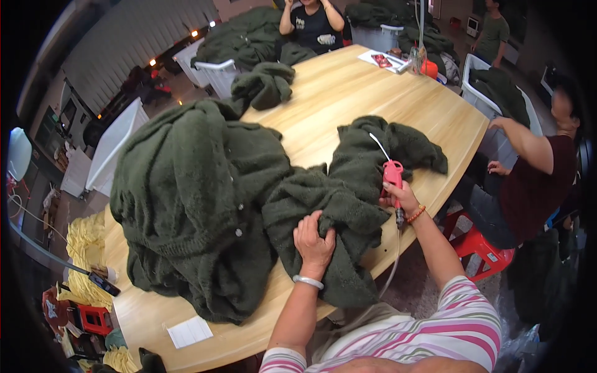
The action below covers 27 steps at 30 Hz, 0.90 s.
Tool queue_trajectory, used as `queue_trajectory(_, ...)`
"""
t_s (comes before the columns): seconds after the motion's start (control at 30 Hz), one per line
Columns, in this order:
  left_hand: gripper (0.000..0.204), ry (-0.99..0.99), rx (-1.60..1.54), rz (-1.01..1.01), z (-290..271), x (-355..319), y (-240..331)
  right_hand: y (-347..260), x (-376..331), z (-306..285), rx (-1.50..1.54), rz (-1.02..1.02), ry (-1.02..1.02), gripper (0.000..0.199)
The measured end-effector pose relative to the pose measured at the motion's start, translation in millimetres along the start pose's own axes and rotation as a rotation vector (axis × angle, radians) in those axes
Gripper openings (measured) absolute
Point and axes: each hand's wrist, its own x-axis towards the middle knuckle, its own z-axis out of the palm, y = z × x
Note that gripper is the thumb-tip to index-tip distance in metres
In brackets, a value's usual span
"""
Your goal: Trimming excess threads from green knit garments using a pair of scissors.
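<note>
A dark green knit sweater lies rumpled on the wooden table in front of me, one part of it stretching off to the right. My left hand is closed on a fold of this knit, near its front edge. In my right hand is a red air blow gun with a thin metal nozzle pointing up and to the left over the cloth. A clear hose runs down from its grip past the table edge. To the left, beside the sweater, a large heap of green sweaters shows small buttons.
The wooden table also bears a white paper slip and another green garment. A person in maroon sits on a red stool at right; another person is across the table. White bins stand around.
</note>
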Motion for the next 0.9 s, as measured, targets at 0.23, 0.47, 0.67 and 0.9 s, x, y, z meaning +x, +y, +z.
queue_trajectory(0.23,0.039,0.010,-0.028,0.001,-1,-2,4,-1,-6,0,-0.001,0.026,0.002,0.016)
queue_trajectory(0.47,0.036,0.028,-0.057,0.000,-5,-6,6,3,-1,-5,0.045,0.010,-0.027,0.016)
queue_trajectory(0.67,0.028,0.289,-0.239,-0.123,-61,9,26,-2,5,-3,-0.053,0.030,-0.027,0.015)
queue_trajectory(0.9,0.034,0.601,-0.349,-0.207,-193,5,27,-44,-44,-15,-0.094,-0.043,-0.111,0.042)
